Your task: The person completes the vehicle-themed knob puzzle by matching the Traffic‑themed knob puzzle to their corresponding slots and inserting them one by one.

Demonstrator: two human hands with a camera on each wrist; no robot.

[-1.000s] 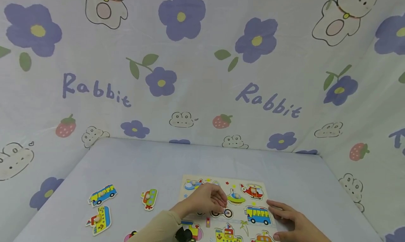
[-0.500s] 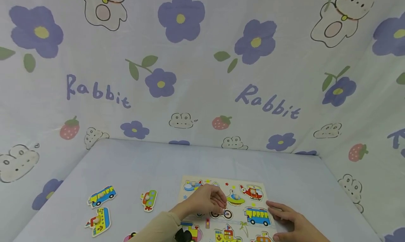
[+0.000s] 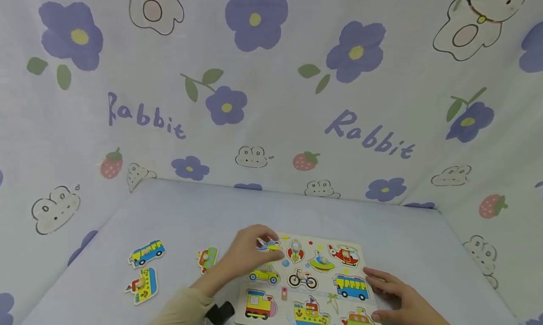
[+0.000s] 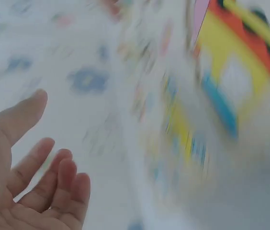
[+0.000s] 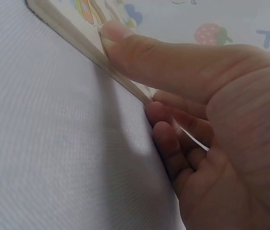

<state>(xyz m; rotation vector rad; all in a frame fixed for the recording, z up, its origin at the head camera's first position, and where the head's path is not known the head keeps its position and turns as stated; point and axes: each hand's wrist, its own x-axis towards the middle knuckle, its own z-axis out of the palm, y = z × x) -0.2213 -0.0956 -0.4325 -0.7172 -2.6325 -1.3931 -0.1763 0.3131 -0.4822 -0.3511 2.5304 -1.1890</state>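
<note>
A pale wooden puzzle board (image 3: 325,283) with vehicle pictures lies at the front of the table. My left hand (image 3: 248,252) is over its far left corner, beside the airplane (image 3: 269,245). In the left wrist view the fingers (image 4: 70,187) are loosely bent, the thumb is apart, and nothing is between them. My right hand (image 3: 396,294) holds the board's right edge. The right wrist view shows its thumb (image 5: 140,57) on top of the edge and the other fingers against the side. The rocket (image 3: 295,251) and bicycle (image 3: 302,279) show on the board.
Left of the board lie a loose blue-and-yellow bus piece (image 3: 146,253), a ship piece (image 3: 145,286) and a green submarine piece (image 3: 208,257), partly behind the left forearm. A patterned cloth wall (image 3: 271,127) stands behind the table.
My left hand has moved left and away from the bicycle, uncovering the bicycle, rocket and car. My right hand stays at the board's edge. The head view has shifted slightly.
</note>
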